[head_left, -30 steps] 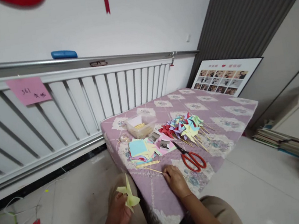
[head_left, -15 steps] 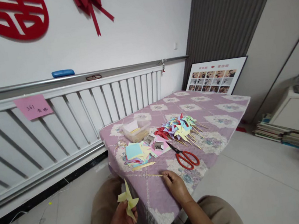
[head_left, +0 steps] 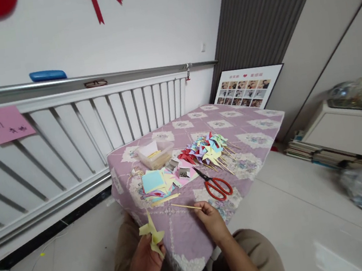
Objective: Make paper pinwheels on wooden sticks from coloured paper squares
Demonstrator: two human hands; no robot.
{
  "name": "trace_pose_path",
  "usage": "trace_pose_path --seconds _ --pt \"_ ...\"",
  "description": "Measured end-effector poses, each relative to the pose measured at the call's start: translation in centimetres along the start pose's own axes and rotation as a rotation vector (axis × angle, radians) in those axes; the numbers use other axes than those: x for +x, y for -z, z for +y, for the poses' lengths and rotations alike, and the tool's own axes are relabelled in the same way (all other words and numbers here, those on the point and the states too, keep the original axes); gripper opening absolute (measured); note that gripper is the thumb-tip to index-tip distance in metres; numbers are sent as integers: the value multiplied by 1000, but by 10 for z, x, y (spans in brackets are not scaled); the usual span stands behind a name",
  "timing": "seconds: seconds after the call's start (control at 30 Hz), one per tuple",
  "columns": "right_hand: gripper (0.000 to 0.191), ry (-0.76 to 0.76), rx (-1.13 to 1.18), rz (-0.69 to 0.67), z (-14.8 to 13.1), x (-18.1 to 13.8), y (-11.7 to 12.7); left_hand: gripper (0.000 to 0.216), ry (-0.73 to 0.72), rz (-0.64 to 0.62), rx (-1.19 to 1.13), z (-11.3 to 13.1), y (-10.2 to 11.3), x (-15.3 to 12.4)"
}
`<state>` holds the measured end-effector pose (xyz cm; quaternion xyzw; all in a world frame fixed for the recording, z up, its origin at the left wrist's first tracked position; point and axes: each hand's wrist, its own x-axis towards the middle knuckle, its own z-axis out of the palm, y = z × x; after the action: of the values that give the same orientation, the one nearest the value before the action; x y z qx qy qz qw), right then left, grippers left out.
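Beside the table's near left corner, my left hand (head_left: 148, 260) is closed on a pale yellow paper pinwheel (head_left: 152, 235). My right hand (head_left: 210, 221) pinches one end of a thin wooden stick (head_left: 184, 206), which points left just above the cloth. Past it lie more sticks (head_left: 165, 199), a stack of coloured paper squares (head_left: 153, 181) and a small metal-filled box (head_left: 184, 172) on pink paper. Red-handled scissors (head_left: 218, 187) rest to the right of these. A pile of finished pinwheels on sticks (head_left: 210, 151) lies farther back.
A clear plastic tub (head_left: 156, 158) holding sticks stands at the left of the purple flowered tablecloth (head_left: 187, 231). Along the wall runs a white radiator (head_left: 98, 124). A framed photo board (head_left: 245, 88) leans at the far end. Books (head_left: 319, 158) are stacked on the right.
The view has shifted, so the scene sits farther left and higher. My right hand has lifted the stick slightly off the cloth. My left hand keeps hold of the yellow pinwheel.
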<state>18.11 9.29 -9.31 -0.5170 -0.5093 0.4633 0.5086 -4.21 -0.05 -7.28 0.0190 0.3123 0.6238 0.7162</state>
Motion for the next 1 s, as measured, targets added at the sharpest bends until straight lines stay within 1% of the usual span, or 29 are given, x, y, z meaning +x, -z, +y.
trace_pose_path --seconds 0.1,0.2,0.3,0.4,0.53,0.67,0.77,0.9,0.93,1.0 --pt "26 -72 57 -2 -13 -15 -4 13 -43 29 29 2 -11 8" --pt "26 -111 88 -30 -28 -31 -11 18 -71 17 57 1 -29 11" --pt "26 -110 106 -84 -44 -42 -16 19 -45 -15 43 -2 -48 10" --pt "27 -102 120 -132 -62 -48 -16 15 -23 -46 9 -5 -57 6" --pt "29 -110 198 -132 -83 -56 -16 15 -64 -99 -19 -4 -60 -4" --pt "28 -161 344 -131 -88 -67 -23 18 -98 -134 -22 -2 -63 -17" --pt "24 -140 365 -136 -86 -72 -29 18 -80 -122 -22 -5 -62 -24" --pt "20 -20 330 -77 -90 -71 -29 16 -19 -77 -18 -10 -53 -22" --pt "21 -19 338 -59 -93 -71 -27 16 -12 -64 -19 -11 -50 -21" --pt "24 -84 363 -43 -100 -71 -22 17 -5 -47 -27 -10 -45 -18"
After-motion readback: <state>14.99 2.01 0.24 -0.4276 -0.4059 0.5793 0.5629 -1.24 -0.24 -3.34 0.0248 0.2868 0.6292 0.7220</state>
